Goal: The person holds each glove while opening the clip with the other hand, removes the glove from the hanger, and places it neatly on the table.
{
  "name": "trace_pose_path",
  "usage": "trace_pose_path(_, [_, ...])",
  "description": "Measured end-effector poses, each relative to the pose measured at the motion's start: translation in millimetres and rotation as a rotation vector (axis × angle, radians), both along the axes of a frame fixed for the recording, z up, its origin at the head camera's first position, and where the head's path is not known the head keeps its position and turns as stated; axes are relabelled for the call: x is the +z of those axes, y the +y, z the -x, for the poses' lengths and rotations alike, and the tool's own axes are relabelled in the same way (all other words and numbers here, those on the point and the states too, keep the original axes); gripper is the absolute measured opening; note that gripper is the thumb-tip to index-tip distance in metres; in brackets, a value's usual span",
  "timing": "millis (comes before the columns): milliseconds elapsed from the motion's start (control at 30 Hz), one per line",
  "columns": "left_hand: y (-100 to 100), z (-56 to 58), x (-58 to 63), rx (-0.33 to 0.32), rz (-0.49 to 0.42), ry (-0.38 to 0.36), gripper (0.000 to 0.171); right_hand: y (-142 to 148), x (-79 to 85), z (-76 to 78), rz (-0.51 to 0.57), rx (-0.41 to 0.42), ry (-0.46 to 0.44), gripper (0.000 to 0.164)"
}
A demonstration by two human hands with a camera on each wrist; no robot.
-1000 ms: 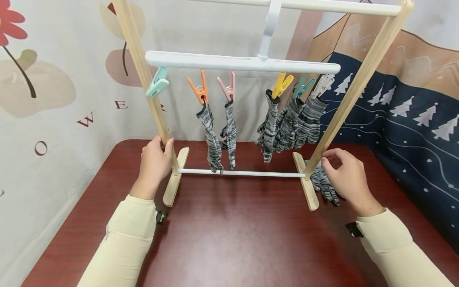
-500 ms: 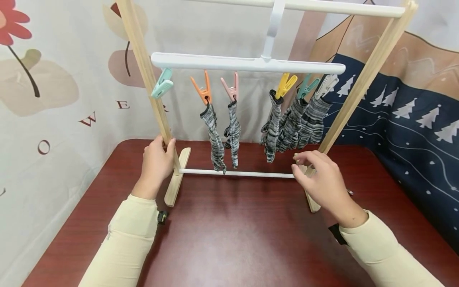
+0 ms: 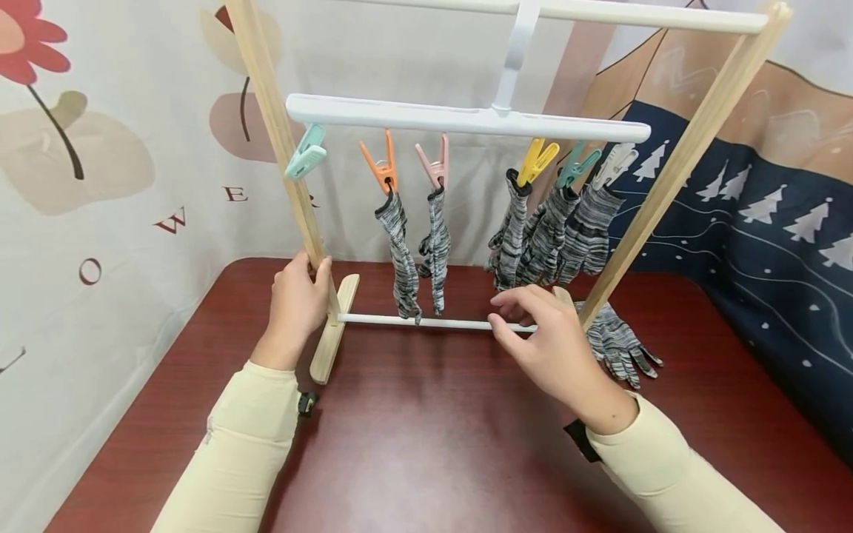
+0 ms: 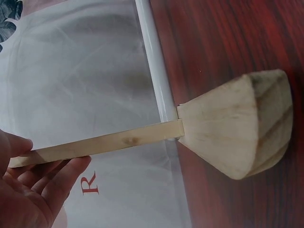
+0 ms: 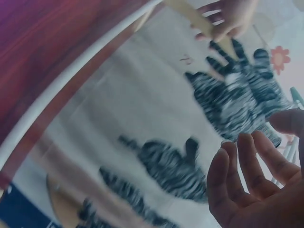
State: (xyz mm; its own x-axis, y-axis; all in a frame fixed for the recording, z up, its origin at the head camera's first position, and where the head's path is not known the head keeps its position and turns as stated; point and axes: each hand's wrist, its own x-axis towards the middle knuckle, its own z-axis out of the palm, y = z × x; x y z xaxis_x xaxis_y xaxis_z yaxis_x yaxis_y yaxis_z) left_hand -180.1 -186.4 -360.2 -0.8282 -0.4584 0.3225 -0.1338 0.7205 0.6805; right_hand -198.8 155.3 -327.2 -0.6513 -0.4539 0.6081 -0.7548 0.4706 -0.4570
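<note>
1. Surface: a dark red, wood-grain table (image 3: 426, 429), light reflecting off its near middle.
2. Room: a pale wall cloth (image 3: 400, 66) covered the far and left sides, printed with a red flower (image 3: 29, 44) and dark red letters. To the right, a dark blue cloth (image 3: 746, 252) carried white tree prints.
3. A wooden rack stood upright on the far half of the table: left post (image 3: 269, 96), right post (image 3: 686, 155), white top rod (image 3: 640, 12), white lower bar (image 3: 460, 323). The left foot (image 3: 333, 340) rested on the table; the right one was mostly hidden by a hand.
4. A white hanger (image 3: 433, 118) hung between the posts, with clips below it.
5. A mint clip (image 3: 306, 152) hung at the left end. Orange clip (image 3: 383, 166) and pink clip (image 3: 435, 163) each held a grey striped glove, left of centre.
6. Yellow clip (image 3: 536, 161), teal clip (image 3: 578, 164) and white clip (image 3: 616, 164) held gloves (image 3: 513, 237) bunched at right.
7. A loose glove (image 3: 623, 344) lay on the table, right of the right post, partly behind it.
8. Left hand (image 3: 300, 296): thumb and fingers clamped on the left post, low down.
9. Right hand (image 3: 546, 340): fingers loosely bent, thumb apart, in front of the lower bar's right part; contact couldn't be told.
10. Both sleeves (image 3: 226, 459) were cream.
</note>
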Motion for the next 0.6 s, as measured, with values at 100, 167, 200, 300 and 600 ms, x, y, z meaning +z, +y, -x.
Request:
trace_pose_path(100, [1,1.0,-0.6,-0.004,-0.001,0.0,0.036,-10,1.4,-5.8,0.053,0.04,-0.023,0.016])
trace_pose_path(167, [1,1.5,-0.8,-0.002,0.001,0.004,0.035,-16,3.6,-8.9,0.09,0.058,-0.053,0.016])
trace_pose_path(200, [1,1.6,-0.9,-0.001,0.001,0.006,0.035,-19,5.0,-10.1,0.111,0.065,-0.07,0.016])
trace_pose_path(300, [1,1.5,-1.1,0.0,0.001,0.01,0.036,-27,10.4,-13.2,0.185,0.084,-0.129,0.016])
trace_pose_path(600, [-1,1.3,-2.1,0.003,0.009,0.024,0.035,-53,20.5,-17.1,0.299,0.111,-0.208,0.014])
